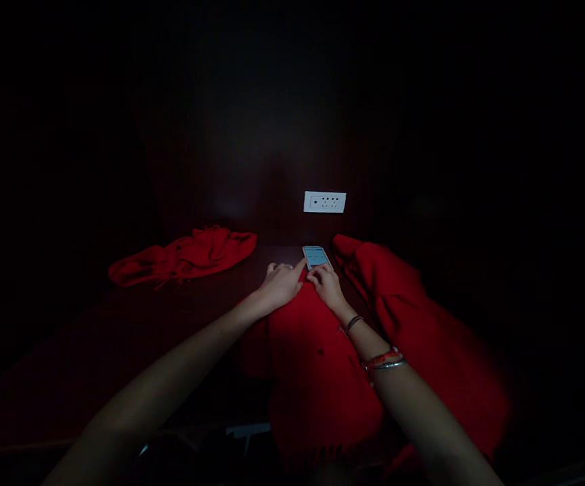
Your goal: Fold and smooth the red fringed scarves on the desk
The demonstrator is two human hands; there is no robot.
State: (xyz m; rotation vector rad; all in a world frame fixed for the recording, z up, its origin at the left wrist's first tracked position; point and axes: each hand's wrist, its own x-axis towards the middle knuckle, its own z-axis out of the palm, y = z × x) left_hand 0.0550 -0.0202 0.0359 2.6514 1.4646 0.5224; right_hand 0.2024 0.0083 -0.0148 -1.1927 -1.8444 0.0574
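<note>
A red scarf [313, 351] stretches from beneath my hands toward me, its fringed end hanging over the front edge of the dark surface. My left hand [283, 283] rests at the scarf's far left corner, with one finger stretched toward the phone and the others bent apart. At the scarf's far end, my right hand [329, 287] has its fingers drawn together on the cloth; the fingertips are partly hidden. Just beyond both hands lies a smartphone [315, 256] with a lit screen, very close to my right fingers. Bracelets circle my right wrist and forearm.
To the left lies a bunched red scarf [191, 256] with fringe. Another long red cloth [409, 304] spreads along the right side. A white socket panel [325, 202] is set in the dark back wall. Deep shadow covers the surroundings.
</note>
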